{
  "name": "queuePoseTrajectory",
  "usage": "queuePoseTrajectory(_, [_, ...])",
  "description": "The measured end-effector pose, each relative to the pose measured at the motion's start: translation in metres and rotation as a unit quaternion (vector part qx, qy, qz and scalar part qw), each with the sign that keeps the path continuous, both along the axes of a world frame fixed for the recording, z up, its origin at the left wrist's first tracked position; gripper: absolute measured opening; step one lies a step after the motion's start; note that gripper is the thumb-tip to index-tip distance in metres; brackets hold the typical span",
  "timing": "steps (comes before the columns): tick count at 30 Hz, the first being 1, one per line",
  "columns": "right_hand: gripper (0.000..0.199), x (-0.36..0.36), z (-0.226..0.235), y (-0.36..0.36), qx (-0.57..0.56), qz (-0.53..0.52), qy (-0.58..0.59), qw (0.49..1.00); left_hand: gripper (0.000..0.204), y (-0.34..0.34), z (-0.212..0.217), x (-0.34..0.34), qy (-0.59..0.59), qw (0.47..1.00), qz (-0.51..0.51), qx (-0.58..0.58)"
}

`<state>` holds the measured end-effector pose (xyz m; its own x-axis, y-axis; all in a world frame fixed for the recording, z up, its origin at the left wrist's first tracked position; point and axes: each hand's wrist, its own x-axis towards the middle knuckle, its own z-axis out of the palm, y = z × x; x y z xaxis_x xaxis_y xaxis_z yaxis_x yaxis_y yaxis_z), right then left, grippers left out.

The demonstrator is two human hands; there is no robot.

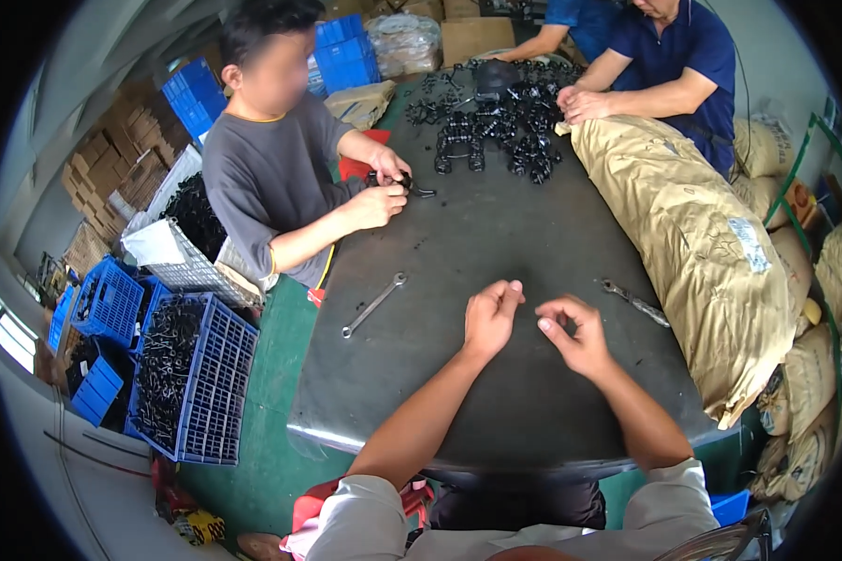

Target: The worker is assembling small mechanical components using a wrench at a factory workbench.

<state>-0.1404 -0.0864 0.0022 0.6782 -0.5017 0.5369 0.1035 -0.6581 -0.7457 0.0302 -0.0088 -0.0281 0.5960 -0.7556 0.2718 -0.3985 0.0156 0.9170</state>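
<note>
Over the near part of the dark table [458, 393], my left hand [492, 318] is closed, its fingers curled and the thumb against them. Whatever it holds, if anything, is hidden. Just to its right, my right hand [575, 334] has bent fingers with the thumb apart, and nothing shows in it. The two hands do not touch. A silver combination wrench [374, 306] lies on the table left of my left hand. Right of my right hand lies a hand tool [634, 302], its kind hard to make out.
A long brown paper-wrapped bundle [683, 252] runs along the table's right side. Black parts [496, 131] are heaped at the far end. A co-worker [281, 178] at the left handles a black part; another [674, 84] stands far right. Blue crates [220, 374] stand on the floor left.
</note>
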Motion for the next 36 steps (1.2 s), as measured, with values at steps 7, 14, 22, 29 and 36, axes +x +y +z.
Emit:
queuePoseTrajectory(7, [0.046,0.007,-0.025,0.021,0.037,0.117,-0.011,0.992,0.031,0.022,0.002,-0.029,0.129,0.973,-0.141,-0.129])
queuePoseTrajectory(14, [0.111,-0.008,-0.023,0.031,0.067,0.179,-0.050,0.980,0.109,0.024,-0.002,-0.059,-0.067,0.961,-0.215,-0.162])
queuePoseTrajectory(22, [0.131,0.000,-0.025,0.031,0.137,0.267,-0.068,0.952,0.129,0.048,-0.019,-0.066,0.102,0.930,-0.349,-0.048])
queuePoseTrajectory(29, [0.129,-0.006,-0.012,0.028,0.245,0.305,-0.045,0.919,0.122,0.047,-0.026,-0.061,0.175,0.896,-0.409,-0.005])
queuePoseTrajectory(36, [0.100,-0.001,-0.023,0.038,0.240,0.205,-0.049,0.948,0.111,0.030,0.019,-0.053,-0.004,0.971,-0.222,-0.086])
